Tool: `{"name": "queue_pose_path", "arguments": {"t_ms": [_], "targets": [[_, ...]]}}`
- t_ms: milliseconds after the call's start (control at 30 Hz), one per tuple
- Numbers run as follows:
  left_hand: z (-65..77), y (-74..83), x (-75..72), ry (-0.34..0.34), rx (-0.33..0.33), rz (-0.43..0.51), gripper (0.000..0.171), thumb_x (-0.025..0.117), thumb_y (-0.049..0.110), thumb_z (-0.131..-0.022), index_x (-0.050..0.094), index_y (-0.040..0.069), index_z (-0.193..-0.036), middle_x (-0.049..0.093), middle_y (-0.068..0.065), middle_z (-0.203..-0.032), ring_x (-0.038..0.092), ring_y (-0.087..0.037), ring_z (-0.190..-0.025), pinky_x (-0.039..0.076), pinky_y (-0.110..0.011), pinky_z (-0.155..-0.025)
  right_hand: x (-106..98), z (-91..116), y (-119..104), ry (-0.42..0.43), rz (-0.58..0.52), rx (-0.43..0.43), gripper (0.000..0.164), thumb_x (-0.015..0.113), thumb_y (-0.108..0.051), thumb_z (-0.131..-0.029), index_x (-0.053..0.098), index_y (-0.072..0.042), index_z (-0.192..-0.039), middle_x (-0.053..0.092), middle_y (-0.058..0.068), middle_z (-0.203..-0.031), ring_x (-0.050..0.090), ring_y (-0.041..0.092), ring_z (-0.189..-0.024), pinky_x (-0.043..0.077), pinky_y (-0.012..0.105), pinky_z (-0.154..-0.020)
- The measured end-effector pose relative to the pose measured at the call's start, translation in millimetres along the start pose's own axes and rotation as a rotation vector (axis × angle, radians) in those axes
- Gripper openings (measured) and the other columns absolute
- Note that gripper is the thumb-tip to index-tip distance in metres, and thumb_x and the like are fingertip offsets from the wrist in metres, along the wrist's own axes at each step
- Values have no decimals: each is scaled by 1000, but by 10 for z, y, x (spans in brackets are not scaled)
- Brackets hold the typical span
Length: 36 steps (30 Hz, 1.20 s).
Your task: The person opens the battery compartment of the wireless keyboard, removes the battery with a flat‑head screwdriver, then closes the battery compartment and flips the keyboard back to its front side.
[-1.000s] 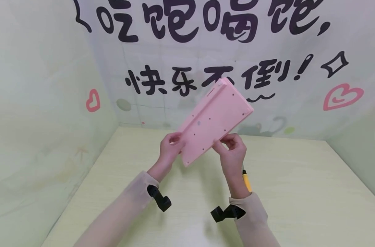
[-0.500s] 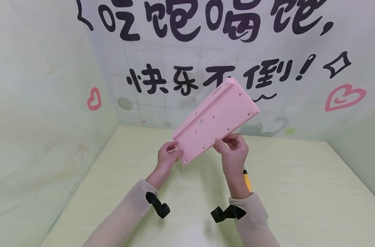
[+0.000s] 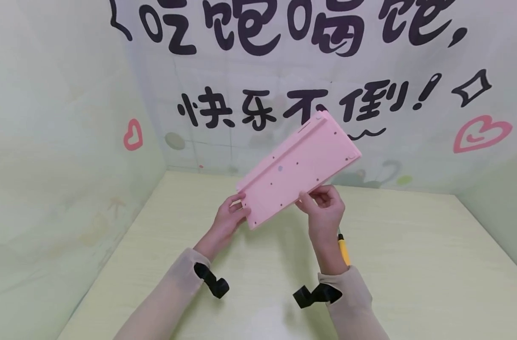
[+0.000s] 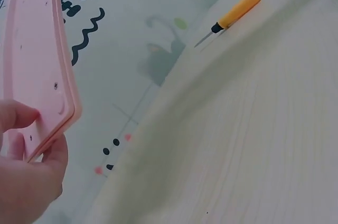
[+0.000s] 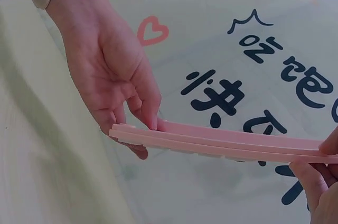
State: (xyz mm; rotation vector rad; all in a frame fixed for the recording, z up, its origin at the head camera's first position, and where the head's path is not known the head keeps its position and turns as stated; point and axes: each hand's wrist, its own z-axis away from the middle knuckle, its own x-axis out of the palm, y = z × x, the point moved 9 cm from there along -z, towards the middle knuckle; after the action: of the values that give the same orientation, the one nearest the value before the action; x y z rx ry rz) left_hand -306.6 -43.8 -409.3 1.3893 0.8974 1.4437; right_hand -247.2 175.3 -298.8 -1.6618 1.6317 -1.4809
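A pink keyboard (image 3: pixel 301 165) is held up above the table, tilted, its underside with small screw holes facing the head view. My left hand (image 3: pixel 226 219) pinches its lower left end, thumb on the underside and fingers behind. At the lower long edge, my right hand (image 3: pixel 324 212) grips it between thumb and curled fingers. The right wrist view has the keyboard (image 5: pixel 237 145) edge-on, with pale key edges showing below the case. Beyond the right wrist lies a screwdriver (image 4: pixel 240 10) with a yellow handle and a thin metal shaft, partly hidden in the head view.
The pale wood-grain table (image 3: pixel 411 255) runs back to a printed cloth wall (image 3: pixel 258 71) with black lettering and pink hearts. Further cloth walls stand at the left and right sides. Black camera mounts (image 3: pixel 213 281) sit on both wrists.
The keyboard has shifted slightly right and turned a little flatter. My left hand has slid down to its lower left end; the right hand keeps its grip and has barely moved.
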Motion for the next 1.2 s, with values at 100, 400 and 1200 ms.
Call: {"name": "queue_pose_path", "arguments": {"t_ms": [100,400,1200], "targets": [[19,7,15,-67,-5,73,46,51,-13,-85,41,2,-128,52,-17,-114,55,-17,-91,47,-24,-73,-23,-14,17,4,-23,7,16,62,14,-75,51,5,-83,55,12,-76,59,17,-63,53,32,-60],[131,174,62,-228,-8,181,53,38,-16,-88,30,4,-137,41,-12,-123,55,-20,-94,50,-36,-80,-87,-55,23,30,-49,42,21,58,19,-75,49,2,-82,55,10,-77,58,16,-63,54,30,-58],[342,409,-2,7,-37,165,56,34,-19,-87,39,8,-136,43,-12,-112,52,-19,-92,49,-26,-67,-160,-15,129,25,-55,55,17,61,13,-78,50,2,-85,57,9,-79,59,17,-69,54,36,-64]]}}
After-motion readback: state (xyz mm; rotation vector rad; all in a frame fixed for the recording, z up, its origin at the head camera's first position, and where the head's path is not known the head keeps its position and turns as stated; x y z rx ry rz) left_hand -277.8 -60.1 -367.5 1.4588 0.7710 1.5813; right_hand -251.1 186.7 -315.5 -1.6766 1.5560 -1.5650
